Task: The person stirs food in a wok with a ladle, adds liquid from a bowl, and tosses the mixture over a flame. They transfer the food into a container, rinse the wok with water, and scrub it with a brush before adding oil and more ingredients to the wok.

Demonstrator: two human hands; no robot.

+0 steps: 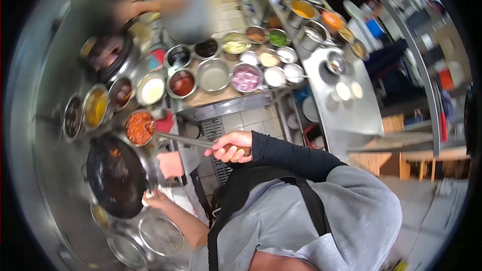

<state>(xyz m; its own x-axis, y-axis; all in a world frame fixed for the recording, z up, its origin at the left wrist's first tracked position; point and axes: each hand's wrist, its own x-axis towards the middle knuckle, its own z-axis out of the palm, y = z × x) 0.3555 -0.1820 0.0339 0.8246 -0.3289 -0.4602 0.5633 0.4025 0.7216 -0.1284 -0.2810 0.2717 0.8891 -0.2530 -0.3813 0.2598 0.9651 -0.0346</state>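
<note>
Grey cloth of the person's shirt lies nearest the camera, crossed by a black apron. Past it, the right hand has its fingers clenched around the wooden end of a long ladle. Its shaft runs away from these fingers to the rim of a bowl of chunky red food, just beside the wok. Whether the scoop is in the food or only over it cannot be made out.

The left hand is at the edge of the wok on the person's side, its fingers closed on a white cloth at the rim; how firmly they grip the metal beneath is hidden. The wok's dark inside holds only a small patch of reddish food and a wet sheen.

This looks like the step of reaching for the red food while the wok is steadied. The next move would seem to call for a level ladle, a short path clear of the bowl's rim, and a steady left hold.

Beyond the wok, past the red food, more bowls sit on the worktop, among them chopped purple onion. A co-worker, blurred, stands farther off.
</note>
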